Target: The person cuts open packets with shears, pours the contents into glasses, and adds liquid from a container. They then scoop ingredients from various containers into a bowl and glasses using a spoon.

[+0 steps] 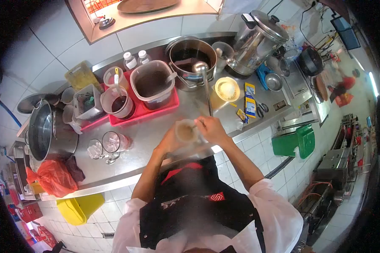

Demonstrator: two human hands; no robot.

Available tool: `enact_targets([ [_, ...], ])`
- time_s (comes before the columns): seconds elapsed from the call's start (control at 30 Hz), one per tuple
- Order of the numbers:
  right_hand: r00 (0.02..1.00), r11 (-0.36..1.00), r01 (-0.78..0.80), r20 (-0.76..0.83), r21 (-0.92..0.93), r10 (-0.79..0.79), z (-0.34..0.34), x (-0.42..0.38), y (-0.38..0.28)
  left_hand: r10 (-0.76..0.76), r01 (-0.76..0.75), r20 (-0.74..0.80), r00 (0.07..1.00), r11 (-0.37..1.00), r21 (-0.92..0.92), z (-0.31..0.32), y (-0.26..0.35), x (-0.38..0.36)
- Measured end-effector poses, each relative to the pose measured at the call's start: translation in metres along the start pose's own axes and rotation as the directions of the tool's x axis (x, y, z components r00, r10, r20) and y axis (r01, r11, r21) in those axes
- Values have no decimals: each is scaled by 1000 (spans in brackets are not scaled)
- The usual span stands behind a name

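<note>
Right at the front edge of the steel desk (156,139), both hands meet around a small cup (186,131) holding a pale brown drink. Seen as the person wears them, the left hand (169,141) wraps the cup's side with its fingers closed on it, while the right hand (211,128) sits just beside the rim, its fingers pinched together on something too small to make out. Behind the cup, a long ladle (204,86) lies with its handle pointing toward the hands and its bowl resting at the lip of a big metal pot (192,57) filled with dark liquid. To the pot's left a red tray (145,111) carries a clear tub (153,83) of dark liquid and a smaller jug (117,102). A yellow citrus juicer (227,89) stands to the right of the ladle, near some yellow and blue packets (250,101). Further right a tall steel urn (257,38) rises against the wall. On the left of the desk are two empty glasses (105,145), a large steel stockpot (48,133) and a red plastic bag (52,177).
</note>
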State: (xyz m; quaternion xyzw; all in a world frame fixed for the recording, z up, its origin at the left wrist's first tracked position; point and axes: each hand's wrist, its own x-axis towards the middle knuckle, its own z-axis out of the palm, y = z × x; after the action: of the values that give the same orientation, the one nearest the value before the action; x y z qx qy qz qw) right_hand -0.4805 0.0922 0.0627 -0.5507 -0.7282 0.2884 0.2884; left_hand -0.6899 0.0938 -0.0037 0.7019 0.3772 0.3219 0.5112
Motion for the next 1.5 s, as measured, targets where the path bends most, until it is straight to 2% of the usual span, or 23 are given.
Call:
enact_targets([
  [0.07, 997, 997, 70, 45, -23, -69, 2, -1, 4, -188, 205, 111, 976, 963, -176, -1, 25, 3],
  [0.1, 997, 998, 66, 38, -24, -65, 3, -2, 5, -185, 204, 118, 976, 963, -174, 4, 20, 4],
  [0.17, 998, 999, 48, -50, 13, -48, 6, -3, 5, -122, 120, -46, 992, 992, -35, 12, 14, 1],
  [0.27, 999, 999, 37, 2, 10, -37, 6, -3, 8, -202, 191, -93, 975, 975, -116, 18, 28, -2],
  [0.4, 997, 997, 69, -45, -27, -70, 5, -3, 5, -175, 170, -104, 979, 984, -57, 23, 24, -1],
  [0.5, 1000, 999, -1, -3, 35, 1, 4, -4, 5, -203, 198, -146, 968, 979, -49, 25, 25, -1],
  [0.57, 998, 997, 61, 0, -36, -61, 4, -3, 6, -175, 177, -172, 969, 984, -4, 27, 21, -2],
  [0.67, 1000, 1000, -22, -18, 15, 22, -1, -2, -2, -179, 182, -179, 967, 983, -2, 28, 18, -1],
  [0.77, 998, 1000, 0, 58, -17, 1, 4, -3, 8, -182, 174, -147, 972, 982, -68, 26, 22, -2],
  [0.8, 1000, 1000, 9, 30, -29, -8, 5, 1, 9, -153, 146, -141, 978, 988, -58, 25, 17, 1],
  [0.87, 984, 989, 146, -104, -4, -145, 14, -2, 11, -100, 109, -240, 966, 994, 27, 34, -5, -4],
  [0.93, 970, 962, 236, -25, -138, -241, 27, -3, 31, -42, 70, -276, 960, 993, 92, 40, -22, -5],
  [1.0, 997, 997, 64, 51, -48, -62, 11, 3, 6, -54, 44, -176, 983, 997, -59, 41, -44, -1],
  [1.07, 986, 991, 131, 103, -7, -130, 16, 4, 11, 58, -80, -116, 992, 977, -198, 42, -25, 4],
  [1.13, 966, 978, 203, 153, 53, -209, 9, -1, 1, -134, 142, -85, 987, 986, 90, 32, -1, -4],
  [1.17, 969, 977, 208, 128, 41, -211, 11, 1, 5, -111, 118, -73, 991, 988, 101, 35, -6, -6],
  [1.23, 983, 961, 161, 127, -226, -135, 19, 8, 14, -55, 35, -239, 969, 995, -90, 43, -16, -8],
  [1.27, 985, 964, 138, 133, -227, -109, 19, 10, 11, -58, 18, -230, 972, 985, -172, 44, -6, -7],
  [1.3, 987, 963, 135, 120, -231, -110, 20, 11, 10, -46, 8, -222, 974, 986, -167, 43, 6, -9],
  [1.37, 941, 950, 308, 156, -42, -299, 27, 10, 13, -91, 82, -226, 970, 995, -50, 41, 23, -10],
  [1.5, 913, 903, 406, 103, -139, -394, 36, 13, 25, -63, 58, -198, 978, 998, -29, 38, 11, -8],
])
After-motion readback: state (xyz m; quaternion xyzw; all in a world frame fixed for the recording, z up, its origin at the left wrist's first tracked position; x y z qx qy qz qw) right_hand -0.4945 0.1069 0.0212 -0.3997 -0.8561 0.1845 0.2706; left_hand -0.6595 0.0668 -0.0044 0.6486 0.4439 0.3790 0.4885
